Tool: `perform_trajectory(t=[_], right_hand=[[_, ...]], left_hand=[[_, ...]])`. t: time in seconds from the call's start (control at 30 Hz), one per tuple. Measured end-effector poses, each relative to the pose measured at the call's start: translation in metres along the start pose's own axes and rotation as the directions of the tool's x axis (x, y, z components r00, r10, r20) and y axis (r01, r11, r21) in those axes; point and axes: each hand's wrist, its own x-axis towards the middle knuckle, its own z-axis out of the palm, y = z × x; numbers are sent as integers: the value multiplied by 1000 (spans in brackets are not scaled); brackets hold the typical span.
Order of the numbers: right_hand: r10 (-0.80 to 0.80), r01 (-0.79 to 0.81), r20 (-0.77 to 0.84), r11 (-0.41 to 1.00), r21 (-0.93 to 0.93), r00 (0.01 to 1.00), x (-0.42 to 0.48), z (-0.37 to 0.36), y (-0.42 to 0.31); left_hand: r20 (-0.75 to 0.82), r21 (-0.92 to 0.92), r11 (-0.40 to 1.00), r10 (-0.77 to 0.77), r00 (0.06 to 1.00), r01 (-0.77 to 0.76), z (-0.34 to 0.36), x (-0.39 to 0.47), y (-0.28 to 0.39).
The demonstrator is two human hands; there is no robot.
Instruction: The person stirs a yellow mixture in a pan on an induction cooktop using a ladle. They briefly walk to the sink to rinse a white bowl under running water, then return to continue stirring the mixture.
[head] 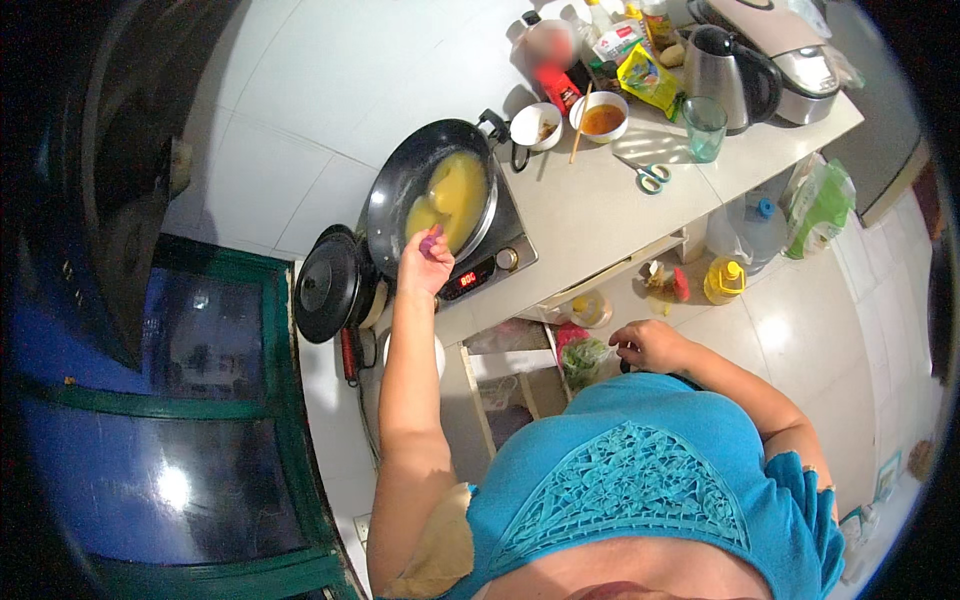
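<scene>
My left hand (428, 262) is over the near rim of a black wok (390, 180), closed around the purple handle (430, 241) of a utensil whose far end is unclear. Yellow liquid (466, 176) with a paler, rounded yellow shape in it lies in the wok. The wok stands on an induction cooker (517, 229) with a lit red display. My right hand (654, 346) hangs before my blue top, fingers loosely curled; a small dark thing shows beside the fingertips, and whether it is held is unclear.
On the counter are a white bowl (535, 126), a bowl of orange-brown liquid (602, 120) with a chopstick, scissors (651, 177), a green glass (703, 131) and an electric kettle (716, 79). A lidded black pan (328, 285) stands left. Bottles and bags are below.
</scene>
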Motion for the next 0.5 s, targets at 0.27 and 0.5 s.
perform_trajectory(t=[0.27,0.5], right_hand=[[-106,112,158,993,-23,982,31,25,-9],[-186,187,249,982,21,950,49,52,-10]], left_hand=[[-89,-82,995,-61,994,53,-25,-87,2],[-210,42,998,62,976,-54,-61,-120,23]])
